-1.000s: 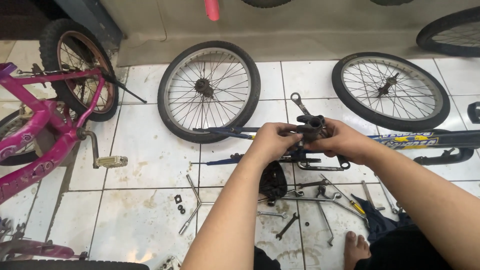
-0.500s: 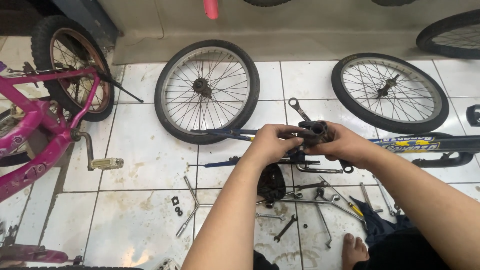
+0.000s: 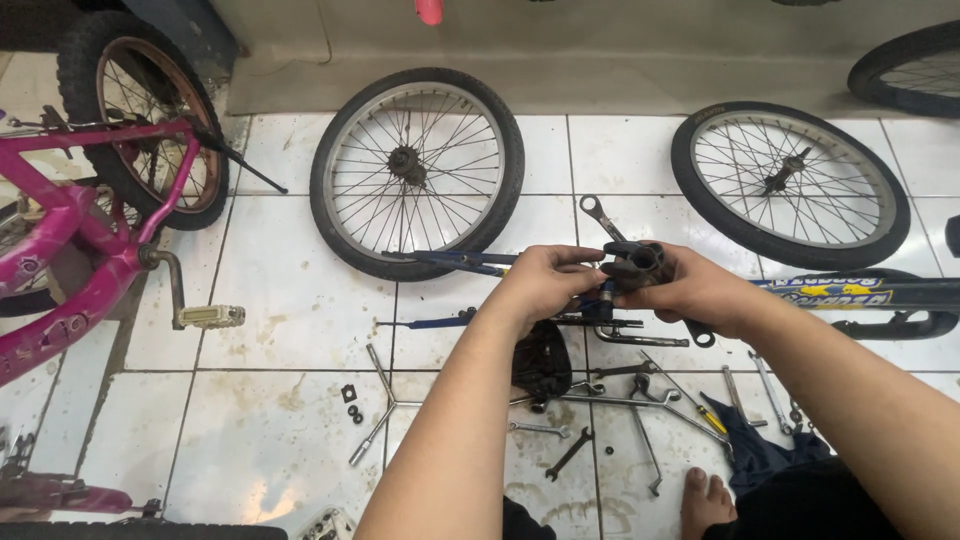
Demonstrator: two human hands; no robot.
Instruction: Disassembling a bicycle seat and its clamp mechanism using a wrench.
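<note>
My left hand (image 3: 545, 284) and my right hand (image 3: 692, 290) meet over the floor and both grip a dark tubular end of a blue bicycle frame (image 3: 637, 263). The fingertips of both hands pinch the part from either side. The frame's blue tube (image 3: 870, 294) runs off to the right, and a thin blue fork leg (image 3: 450, 259) sticks out left of my hands. Under my hands lie a black sprocket-like part (image 3: 541, 360) and several spanners (image 3: 570, 452).
Two loose wheels lie on the white tiles, one (image 3: 417, 170) ahead and one (image 3: 790, 182) to the right. A pink bicycle (image 3: 90, 260) with a pedal (image 3: 210, 317) stands at left. A Y-shaped wrench (image 3: 385, 402), a screwdriver (image 3: 700, 408) and my bare foot (image 3: 707, 500) are near.
The view has shifted slightly; my hands stay on the frame end with only small finger movements.
</note>
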